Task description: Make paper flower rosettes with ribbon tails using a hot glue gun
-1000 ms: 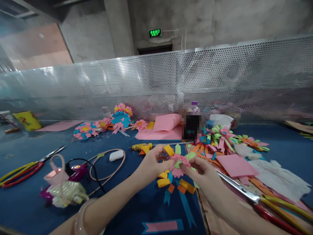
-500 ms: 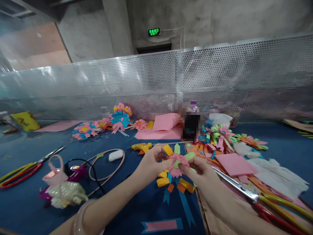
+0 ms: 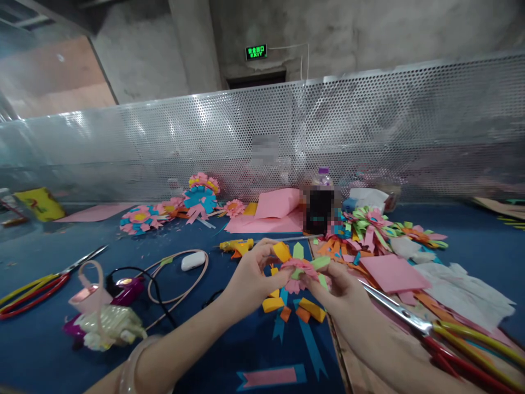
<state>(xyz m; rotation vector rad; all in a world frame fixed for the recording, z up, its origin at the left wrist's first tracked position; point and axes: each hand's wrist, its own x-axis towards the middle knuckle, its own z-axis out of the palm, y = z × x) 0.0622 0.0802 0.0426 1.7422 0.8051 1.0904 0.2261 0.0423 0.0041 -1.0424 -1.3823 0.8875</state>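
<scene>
Between my two hands is a paper flower [image 3: 296,285] with a pink fringed layer, a light green middle and yellow and green loops around it. My left hand [image 3: 262,273] grips its left side, thumb on the front. At the right side, my right hand [image 3: 340,284] pinches it with the thumb near the green middle. Blue paper ribbon tails [image 3: 311,342] show below the flower, beside yellow and orange paper pieces [image 3: 312,310]. A pink-and-blue paper strip [image 3: 271,377] lies nearer to me. The fingers behind the flower are partly hidden.
A yellow glue gun [image 3: 237,246] lies beyond my left hand. Scissors [image 3: 422,323] rest beside my right forearm, and other scissors [image 3: 53,279] lie far left. Pink paper squares [image 3: 394,272] and finished paper flowers [image 3: 200,197] are about. A perforated metal screen [image 3: 164,142] stands behind.
The flower has tilted in my hands, so its pink layer looks flatter. My right fingers have shifted slightly on the green loop. Both hands keep their hold.
</scene>
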